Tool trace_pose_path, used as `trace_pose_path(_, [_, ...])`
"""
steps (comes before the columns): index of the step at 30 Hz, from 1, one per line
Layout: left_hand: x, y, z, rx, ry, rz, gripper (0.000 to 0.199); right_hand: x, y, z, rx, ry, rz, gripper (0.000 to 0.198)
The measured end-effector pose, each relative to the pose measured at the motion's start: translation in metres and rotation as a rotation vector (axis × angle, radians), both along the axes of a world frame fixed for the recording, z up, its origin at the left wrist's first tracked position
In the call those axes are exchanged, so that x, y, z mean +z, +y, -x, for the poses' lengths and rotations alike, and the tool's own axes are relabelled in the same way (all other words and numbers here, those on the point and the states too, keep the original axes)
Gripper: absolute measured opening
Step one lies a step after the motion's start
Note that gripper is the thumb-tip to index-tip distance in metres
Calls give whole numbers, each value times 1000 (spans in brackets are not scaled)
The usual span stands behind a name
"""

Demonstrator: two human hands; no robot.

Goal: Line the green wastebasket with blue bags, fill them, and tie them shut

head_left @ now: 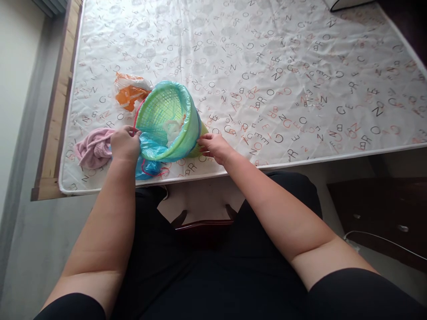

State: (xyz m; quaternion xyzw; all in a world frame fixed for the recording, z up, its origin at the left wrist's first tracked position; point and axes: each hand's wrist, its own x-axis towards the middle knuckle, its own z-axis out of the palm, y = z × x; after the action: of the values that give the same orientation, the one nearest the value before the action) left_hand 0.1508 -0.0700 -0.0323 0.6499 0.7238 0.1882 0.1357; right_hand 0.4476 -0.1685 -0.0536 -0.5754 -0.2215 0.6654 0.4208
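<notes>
The left hand (126,143) is closed in a pinch, with thumb and fingers on the edge of the blue garbage bag (151,146), where its red drawstring (137,112) passes. The right hand (215,147) is half curled, its fingertips at the outer side of the green mesh wastebasket (159,106); whether they grip the bag there, I cannot tell. The wastebasket lies tilted between the two hands, on the letter-printed mattress (283,89), with the bag lining it and folded over its rim. Inside, to the right of the left hand, there is some crumpled white waste (173,131). If the left hand pulls too strongly, the thin film could tear, or the basket could roll, because its round wall gives little support. With the mouth leaning so low, the waste might slide out toward the pink cloth (95,149), just left of the left hand, or over the near mattress edge.
</notes>
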Motion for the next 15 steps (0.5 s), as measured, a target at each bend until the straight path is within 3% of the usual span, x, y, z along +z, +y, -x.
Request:
trace_pose_path(11, [3, 4, -5, 73, -44, 56, 8, 18, 6, -21, -91, 176, 15, 9])
trace_pose_path(15, [1, 5, -5, 78, -66, 46, 6, 27, 5, -35, -5, 222, -50, 9])
